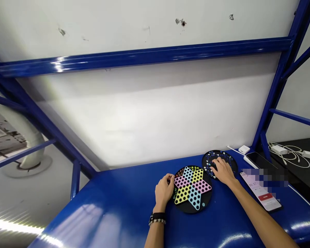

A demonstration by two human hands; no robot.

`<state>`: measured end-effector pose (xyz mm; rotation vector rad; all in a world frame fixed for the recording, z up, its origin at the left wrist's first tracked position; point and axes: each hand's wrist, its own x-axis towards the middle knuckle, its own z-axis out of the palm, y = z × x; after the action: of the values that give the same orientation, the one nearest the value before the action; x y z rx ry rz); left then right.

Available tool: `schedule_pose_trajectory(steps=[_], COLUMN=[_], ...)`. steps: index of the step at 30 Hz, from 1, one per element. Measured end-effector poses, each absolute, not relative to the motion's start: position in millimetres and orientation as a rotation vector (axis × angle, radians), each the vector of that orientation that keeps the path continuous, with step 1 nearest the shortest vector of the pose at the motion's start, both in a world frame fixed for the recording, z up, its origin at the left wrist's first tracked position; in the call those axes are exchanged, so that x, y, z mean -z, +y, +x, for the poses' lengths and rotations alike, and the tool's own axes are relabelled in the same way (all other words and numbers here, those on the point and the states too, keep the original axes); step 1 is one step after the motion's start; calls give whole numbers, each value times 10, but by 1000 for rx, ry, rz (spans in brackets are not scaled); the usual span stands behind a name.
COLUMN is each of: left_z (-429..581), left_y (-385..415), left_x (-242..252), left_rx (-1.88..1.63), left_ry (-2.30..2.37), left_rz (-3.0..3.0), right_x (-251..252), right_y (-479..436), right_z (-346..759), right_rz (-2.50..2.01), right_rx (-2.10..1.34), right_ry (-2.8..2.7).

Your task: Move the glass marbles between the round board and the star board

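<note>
Our left hand (164,189), curled shut — any grip hidden — at the Chinese checkers board (205,201), our right hand (223,171) spread open, empty, on a round black board (208,161)

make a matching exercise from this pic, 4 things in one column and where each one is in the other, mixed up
Things:
1. left hand
2. right hand
3. star-patterned Chinese checkers board
4. lit phone with a red button

Places:
A. on the blue tabletop, right of the right forearm
B. at the left edge of the star-patterned board
C. over the marbles in the round black tray
D. on the blue tabletop, in front of the round black tray

Right pairs: 1-B, 2-C, 3-D, 4-A
</note>
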<state>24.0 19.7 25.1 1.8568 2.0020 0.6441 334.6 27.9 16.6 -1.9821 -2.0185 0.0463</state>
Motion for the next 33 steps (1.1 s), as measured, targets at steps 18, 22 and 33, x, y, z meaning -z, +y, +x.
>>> schedule_pose_trajectory(steps=[18, 22, 33], left_z=[208, 217, 217], left_y=[222, 198, 190], left_x=[-210, -261, -271], left_rx=[-711, -757, -770], left_ry=[1988, 1965, 1952], left_rz=[1797, 1740, 1730], right_x=[-272, -325, -399], right_y=[349, 296, 315], right_z=[2569, 2667, 2851], right_rz=[-1746, -1746, -1697], right_rx=[-396, -552, -787], right_ry=[-2127, -2154, -2184])
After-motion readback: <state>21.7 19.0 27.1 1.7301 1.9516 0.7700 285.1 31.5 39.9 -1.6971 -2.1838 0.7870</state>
